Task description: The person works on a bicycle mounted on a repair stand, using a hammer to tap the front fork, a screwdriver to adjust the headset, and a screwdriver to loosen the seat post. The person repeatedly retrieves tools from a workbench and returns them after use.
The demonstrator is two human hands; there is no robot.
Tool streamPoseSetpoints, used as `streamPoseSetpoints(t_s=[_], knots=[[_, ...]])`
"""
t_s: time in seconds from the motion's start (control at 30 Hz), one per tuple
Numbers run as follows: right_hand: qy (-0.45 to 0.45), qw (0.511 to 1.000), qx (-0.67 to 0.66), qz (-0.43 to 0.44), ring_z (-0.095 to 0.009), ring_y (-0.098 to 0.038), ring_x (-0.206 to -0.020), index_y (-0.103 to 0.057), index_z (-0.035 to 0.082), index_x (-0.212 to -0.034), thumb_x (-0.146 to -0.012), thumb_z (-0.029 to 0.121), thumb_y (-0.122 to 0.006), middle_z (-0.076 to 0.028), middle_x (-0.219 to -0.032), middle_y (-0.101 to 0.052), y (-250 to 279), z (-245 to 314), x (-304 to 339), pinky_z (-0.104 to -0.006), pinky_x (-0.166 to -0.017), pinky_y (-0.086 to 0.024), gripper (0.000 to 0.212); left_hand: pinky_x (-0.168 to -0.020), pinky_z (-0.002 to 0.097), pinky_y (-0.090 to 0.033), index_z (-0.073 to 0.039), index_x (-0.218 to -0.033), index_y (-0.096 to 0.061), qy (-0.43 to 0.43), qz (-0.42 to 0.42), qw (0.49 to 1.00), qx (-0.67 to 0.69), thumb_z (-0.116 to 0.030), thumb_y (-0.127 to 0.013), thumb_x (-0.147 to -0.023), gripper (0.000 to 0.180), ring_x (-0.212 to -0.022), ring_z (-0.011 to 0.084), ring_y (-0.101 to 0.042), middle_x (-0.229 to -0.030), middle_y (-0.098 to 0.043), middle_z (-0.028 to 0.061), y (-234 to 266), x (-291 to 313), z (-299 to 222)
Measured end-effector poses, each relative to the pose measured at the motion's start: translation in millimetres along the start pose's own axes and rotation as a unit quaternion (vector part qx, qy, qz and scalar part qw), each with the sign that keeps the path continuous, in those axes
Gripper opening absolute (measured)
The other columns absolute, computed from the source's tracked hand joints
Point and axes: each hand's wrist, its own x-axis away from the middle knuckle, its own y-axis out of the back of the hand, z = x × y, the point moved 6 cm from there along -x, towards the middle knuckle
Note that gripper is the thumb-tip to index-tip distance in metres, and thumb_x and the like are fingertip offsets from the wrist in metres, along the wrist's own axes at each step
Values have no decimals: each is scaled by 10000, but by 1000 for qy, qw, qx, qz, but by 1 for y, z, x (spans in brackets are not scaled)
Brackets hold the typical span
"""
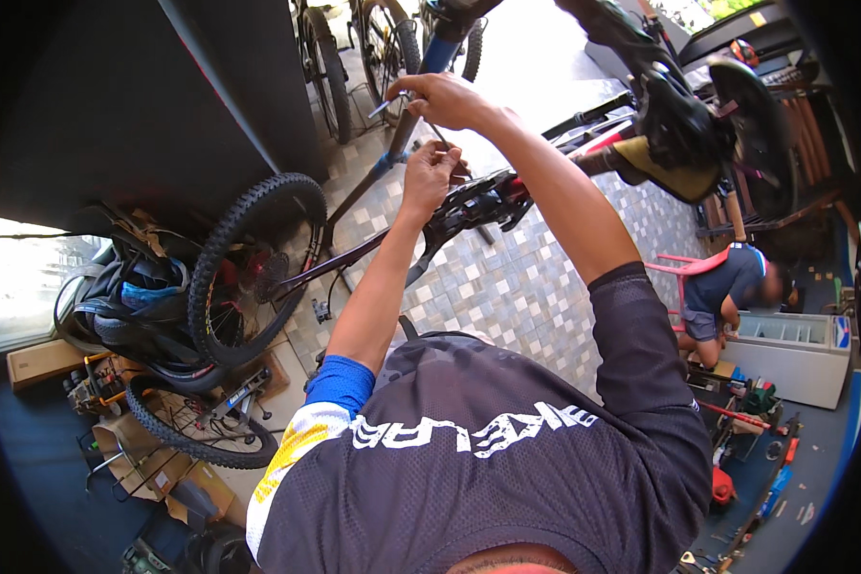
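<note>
A dark bicycle frame point(354, 253) is held up in front of me, its rear wheel point(258, 273) with a knobby tyre at the left. My right hand point(445, 98) is raised above the frame and pinches a thin silver metal tool point(383, 108) that sticks out to the left. My left hand point(430, 177) is just below it, fingers closed by the frame's black linkage point(478, 203). A thin dark cable point(440, 136) runs between the two hands, and the left hand seems to grip its lower end.
A heap of tyres point(129, 297) and a loose wheel point(201, 421) lie at the left among cardboard boxes point(43, 362). Another person in a blue shirt point(727, 287) crouches at the right by a white box point(794, 349) and scattered tools point(746, 421). More bicycles point(383, 38) stand on the tiled floor point(517, 287) behind.
</note>
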Motion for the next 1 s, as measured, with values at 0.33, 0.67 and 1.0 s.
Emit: streamPoseSetpoints(t_s=[0.33, 0.67, 1.0], knots=[[-121, 978, -152, 79, -149, -630, -672, -689, 209, -1309, -896, 21, -577, -77, -775, -678, -67, -96, -21, -342, -639, -528, 467, -677, 285, -608, -32, -1063, -630, 117, 17, 989, 93, -184, -639, -1038, 154, -750, 155, -723, -882, -723, 84, -5, -29, 60], [-82, 988, -122, 39, -200, -568, -627, -641, 207, -1328, -934, 47, -559, -93, -702, -608, -52, -76, -8, -375, -660, -494, 434, -666, 278, -589, -26, -1050, -623, 86, 26, 991, 104, -134, -658, -1022, 117, -732, 144, -705, -855, -711, 81, -5, -30, 61], [-110, 987, 116, -7, -370, -733, -889, -639, 168, -1306, -964, 484, -629, -174, -863, -745, -74, -73, -13, -473, -770, -562, 467, -670, 287, -593, -5, -1035, -645, 134, 39, 986, 86, -157, -614, -1048, 156, -738, 133, -697, -870, -713, 74, -6, -34, 64]])
